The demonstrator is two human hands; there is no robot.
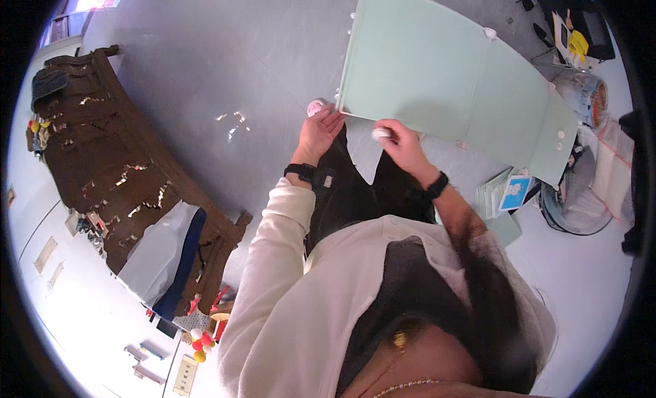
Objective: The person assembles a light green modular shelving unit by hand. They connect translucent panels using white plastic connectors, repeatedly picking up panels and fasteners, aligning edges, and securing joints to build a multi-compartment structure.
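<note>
A large pale green panel (417,56) with white knobs along its edges lies ahead of me and to the right. My left hand (320,137) is at its near left corner, palm turned up and fingers stretched out; whether the fingertips touch the corner I cannot tell. My right hand (404,150) is just in front of the panel's near edge, its fingers closed round a small white round piece (380,133) like a knob or cap. My pink-and-white shoe (316,108) shows beyond the left hand.
A long dark brown wooden bench (130,158) with a white and navy cloth (160,258) stands on the left. At right are stacked pale panels with a blue card (514,192), a clear round plastic container (577,210) and a roll of tape (596,100). A black chair (594,29) holds papers.
</note>
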